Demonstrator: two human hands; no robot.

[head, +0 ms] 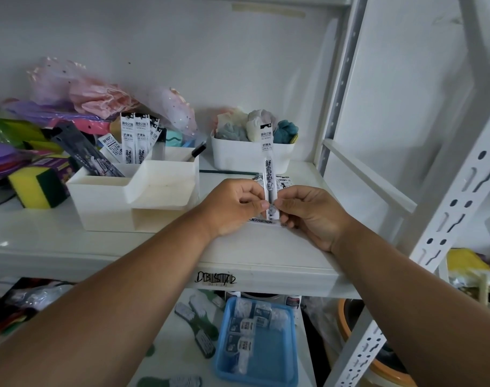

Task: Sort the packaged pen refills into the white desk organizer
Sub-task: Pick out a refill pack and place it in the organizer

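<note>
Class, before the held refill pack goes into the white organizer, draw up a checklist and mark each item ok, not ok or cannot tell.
1. Refill pack gripped by both hands, left hand and right hand: ok.
2. Pack upright: ok.
3. White desk organizer within view, to the left: ok.
4. Back compartment already holds refill packs; room for another: cannot tell.
5. More packs left on the shelf behind the hands: ok.

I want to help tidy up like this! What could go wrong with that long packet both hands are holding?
The refill packet is pinched only near its bottom by the left hand and right hand, so its tall top could flop or slip out. More packets lie on the shelf right behind the hands and might get knocked off. The white desk organizer compartment already holds standing refills; pushing another in could tip them.
</note>
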